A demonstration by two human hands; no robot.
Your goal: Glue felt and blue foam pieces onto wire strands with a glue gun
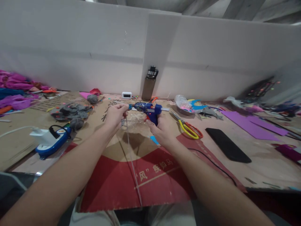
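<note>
My right hand is wrapped round the grip of a blue hot glue gun, its nozzle pointing left and a pale glue stick poking from its back. Close to the nozzle tip, my left hand is closed in a pinch. From its fingers a thin pale strand runs down across the red and brown cardboard to the front edge. A small blue bit shows at the left fingertips; whether it is part of the nozzle or a separate piece, I cannot tell.
Right of the glue gun lie yellow and orange-handled scissors, a black phone and purple sheets. A dark bottle stands against the white partition. At left are a blue power strip and grey yarn. A black cable crosses the cardboard.
</note>
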